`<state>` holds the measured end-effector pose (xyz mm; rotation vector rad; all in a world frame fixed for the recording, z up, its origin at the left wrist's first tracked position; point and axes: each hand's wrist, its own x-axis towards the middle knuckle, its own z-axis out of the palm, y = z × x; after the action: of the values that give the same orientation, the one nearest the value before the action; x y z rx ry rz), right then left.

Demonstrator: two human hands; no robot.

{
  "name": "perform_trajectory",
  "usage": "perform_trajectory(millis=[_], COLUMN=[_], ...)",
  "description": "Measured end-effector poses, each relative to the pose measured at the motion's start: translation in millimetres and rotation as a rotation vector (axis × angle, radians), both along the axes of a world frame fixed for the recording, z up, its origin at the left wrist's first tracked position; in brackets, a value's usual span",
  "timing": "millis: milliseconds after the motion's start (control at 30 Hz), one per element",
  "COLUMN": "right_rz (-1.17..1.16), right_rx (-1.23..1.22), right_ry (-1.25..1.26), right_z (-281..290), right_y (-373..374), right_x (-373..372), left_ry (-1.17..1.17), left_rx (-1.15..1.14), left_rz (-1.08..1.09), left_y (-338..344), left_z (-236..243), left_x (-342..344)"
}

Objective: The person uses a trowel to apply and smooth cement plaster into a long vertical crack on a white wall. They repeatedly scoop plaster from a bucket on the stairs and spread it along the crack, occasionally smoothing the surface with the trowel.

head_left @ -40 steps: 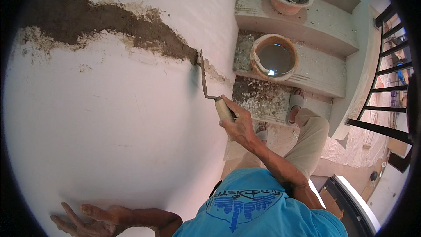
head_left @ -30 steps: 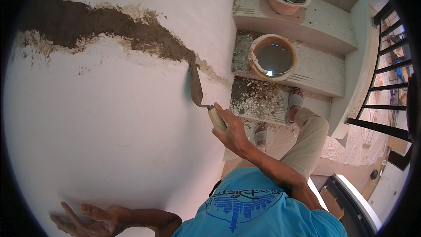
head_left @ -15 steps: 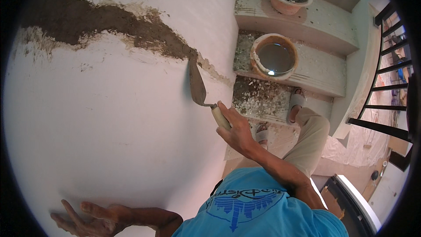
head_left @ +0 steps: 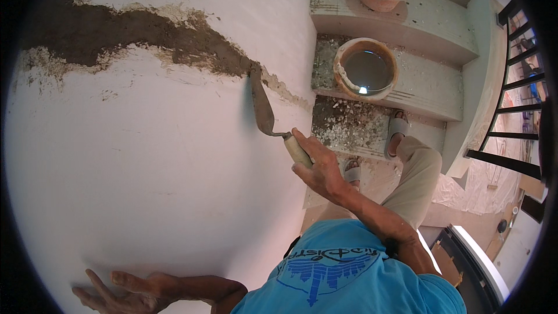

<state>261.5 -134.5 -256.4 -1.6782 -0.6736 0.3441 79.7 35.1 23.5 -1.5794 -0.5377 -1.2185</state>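
A band of dark mortar (head_left: pixel 116 32) runs across the white wall (head_left: pixel 145 168), narrowing into a paler ragged patch toward the stairs. My right hand (head_left: pixel 319 168) is wrapped round the wooden handle of a pointed trowel (head_left: pixel 261 107), whose blade tip touches the narrow end of the band. My left hand (head_left: pixel 119 291) is at the lower left with its fingers spread, close to or against the wall; contact is hard to tell.
A tub of cloudy water (head_left: pixel 364 70) sits on a step (head_left: pixel 424 93), a bucket of dark mortar (head_left: pixel 381 1) on the step above. My sandalled feet stand on the debris-strewn stairs below. A black railing (head_left: pixel 503 163) is at the right, with plastic sheeting (head_left: pixel 482 192) beyond.
The trowel has swung from nearly edge-on to showing its blade face, its tip shifting left onto the mortar band's end. My left hand stays in place; the view has shifted slightly.
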Motion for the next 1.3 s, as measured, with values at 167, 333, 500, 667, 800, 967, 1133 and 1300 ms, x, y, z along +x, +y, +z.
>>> perform_trajectory(millis=[167, 333, 500, 667, 800, 967, 1133, 1300], right_rz=[0.020, -0.089, -0.026, 0.009, 0.000, -0.066, 0.003, 0.050], right_rx=[0.022, 0.045, 0.058, 0.067, 0.094, 0.092, -0.020, -0.152], right_ry=[0.055, 0.101, 0.141, 0.098, 0.142, 0.048, 0.086, 0.081], right_z=[8.1, -0.7, 1.0, 15.6, 12.8, -1.6, 2.3, 15.9], right_y=[5.6, 3.7, 2.6, 9.1, 14.5, 12.5, 16.3, 5.5], right_x=[5.5, -2.6, -4.0, 9.1, 11.8, 9.1, 12.2, 11.1], left_ry=[-0.019, -0.007, 0.011, 0.002, -0.019, -0.018, -0.014, -0.002], left_rx=[-0.014, 0.004, -0.014, -0.019, -0.016, -0.030, -0.029, -0.047], left_rz=[-0.012, 0.005, -0.063, -0.053, -0.043, -0.038, -0.030, -0.046], left_y=[-0.7, 1.3, -2.3, -2.7, -2.5, -2.1, -1.9, -2.0], left_z=[0.6, -0.9, -1.6, -1.3, -0.9, -0.9, -1.6, -2.2], left_x=[2.1, 0.8, 5.3, 4.8, 5.0, 3.8, 4.1, 4.4])
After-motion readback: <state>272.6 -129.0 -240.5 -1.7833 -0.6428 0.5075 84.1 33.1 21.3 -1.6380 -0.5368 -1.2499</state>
